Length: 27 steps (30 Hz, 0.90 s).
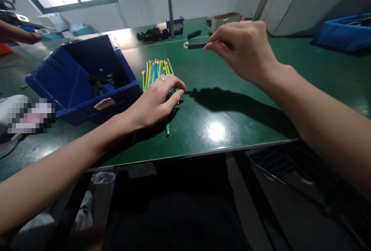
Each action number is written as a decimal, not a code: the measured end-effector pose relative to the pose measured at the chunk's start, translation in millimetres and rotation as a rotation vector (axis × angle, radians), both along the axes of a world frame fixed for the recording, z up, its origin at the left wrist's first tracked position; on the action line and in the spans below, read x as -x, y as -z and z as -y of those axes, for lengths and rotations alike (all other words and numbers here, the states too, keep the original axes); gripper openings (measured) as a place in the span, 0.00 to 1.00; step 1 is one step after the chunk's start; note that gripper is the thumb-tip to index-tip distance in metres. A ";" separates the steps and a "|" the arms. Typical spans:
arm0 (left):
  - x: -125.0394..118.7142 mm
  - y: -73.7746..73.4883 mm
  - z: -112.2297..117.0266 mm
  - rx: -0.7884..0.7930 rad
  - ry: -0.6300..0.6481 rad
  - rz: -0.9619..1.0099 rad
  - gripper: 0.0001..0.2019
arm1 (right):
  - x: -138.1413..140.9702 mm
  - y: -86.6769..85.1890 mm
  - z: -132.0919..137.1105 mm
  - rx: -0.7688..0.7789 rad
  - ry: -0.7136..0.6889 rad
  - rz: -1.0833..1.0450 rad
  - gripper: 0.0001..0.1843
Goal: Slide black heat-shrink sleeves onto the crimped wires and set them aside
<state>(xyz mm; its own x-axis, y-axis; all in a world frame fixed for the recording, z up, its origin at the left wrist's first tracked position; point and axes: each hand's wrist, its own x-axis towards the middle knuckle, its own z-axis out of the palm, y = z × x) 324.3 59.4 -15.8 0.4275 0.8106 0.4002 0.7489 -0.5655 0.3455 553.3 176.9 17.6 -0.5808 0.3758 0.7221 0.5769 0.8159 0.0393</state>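
One dark rod point(197, 45) with one pale ring point(186, 45) at its tip is pinched between thumb and fingers of my right hand point(242, 48), raised above the table point(237, 125). Its long axis lies crosswise, nearly level, ring end to my left. My left hand point(156, 102) lies curled over one bunch of yellow, green and blue wires point(152, 69), overlapping too much to count; whether it grips any, I cannot tell. Their far ends point away from me; one green end point(167, 128) shows toward the near edge point(203, 153). Green tabletop spreads between my arms, reaching that edge. Just left stands one blue bin point(78, 114) holding several black pieces point(100, 85).
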 end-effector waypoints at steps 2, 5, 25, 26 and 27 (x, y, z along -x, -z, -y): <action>0.2 1.1 1.5 0.002 0.023 -0.088 0.12 | -5.9 2.4 -15.5 0.040 0.066 0.025 0.16; 0.0 4.5 1.6 0.024 0.000 -0.175 0.15 | -18.8 9.8 -31.0 0.085 0.154 0.066 0.11; -3.8 -7.4 4.3 0.221 -0.151 -0.231 0.19 | -59.6 44.5 -35.9 0.524 0.194 0.163 0.23; -3.7 -7.7 4.2 0.224 -0.155 -0.241 0.19 | -60.1 45.2 -34.8 0.494 0.201 0.201 0.24; -3.5 -7.7 4.2 0.228 -0.155 -0.250 0.20 | -60.9 45.0 -32.5 0.469 0.227 0.229 0.25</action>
<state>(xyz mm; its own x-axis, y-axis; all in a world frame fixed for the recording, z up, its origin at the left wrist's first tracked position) 327.8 55.3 -8.1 0.3543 0.9297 0.1004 0.8969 -0.3682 0.2449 614.2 209.4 -27.4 -0.5704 0.7595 0.3127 0.7589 0.6329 -0.1530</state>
